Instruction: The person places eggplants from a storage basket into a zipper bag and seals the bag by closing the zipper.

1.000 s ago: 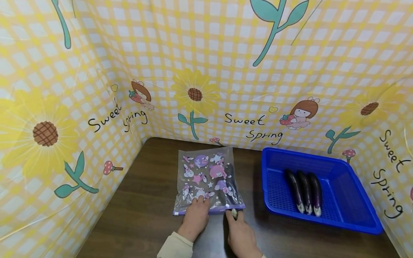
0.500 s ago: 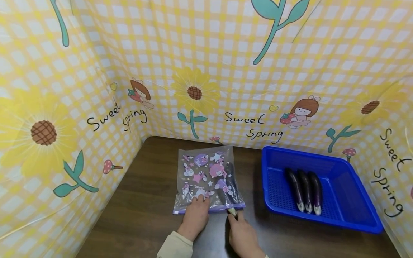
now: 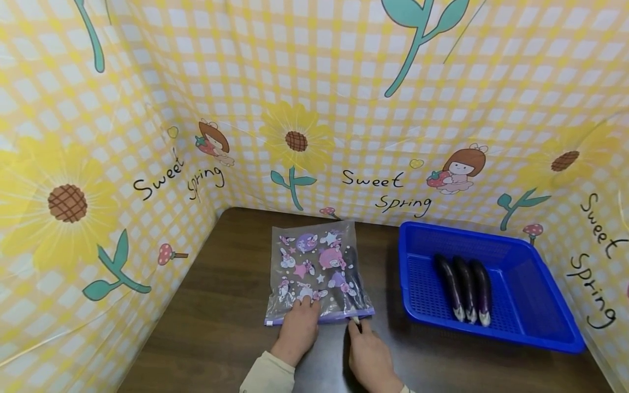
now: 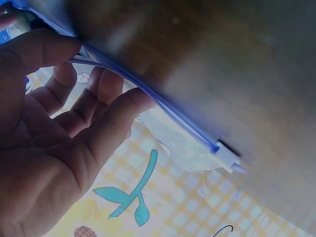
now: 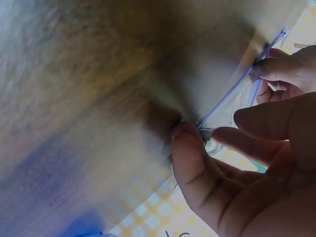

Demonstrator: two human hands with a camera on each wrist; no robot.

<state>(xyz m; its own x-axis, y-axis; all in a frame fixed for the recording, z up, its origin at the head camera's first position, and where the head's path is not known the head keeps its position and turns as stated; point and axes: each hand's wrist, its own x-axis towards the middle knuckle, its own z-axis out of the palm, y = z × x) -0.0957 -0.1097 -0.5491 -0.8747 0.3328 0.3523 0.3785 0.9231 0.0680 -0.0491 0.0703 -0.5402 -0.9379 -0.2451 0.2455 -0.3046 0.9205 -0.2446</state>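
A clear slider zip bag (image 3: 314,270) with pink and purple prints lies flat on the table, its purple-edged mouth toward me. My left hand (image 3: 298,328) grips the bag's mouth at the middle; in the left wrist view the two purple edges stand apart at the fingers, and the white slider (image 4: 228,157) sits at one end. A dark eggplant (image 3: 355,273) lies inside along the bag's right side, seen through the plastic. My right hand (image 3: 369,352) pinches its pale stem end (image 5: 211,144) at the bag's mouth.
Right of the bag stands a blue plastic basket (image 3: 535,289) with 3 eggplants (image 3: 464,289) side by side in it. The brown table (image 3: 211,305) is walled at the back and sides by a yellow checked cloth (image 3: 236,109).
The eggplant has slid a little farther into the bag, and less of its stem end shows outside. My right hand has shifted slightly; the left hand has stayed in place.
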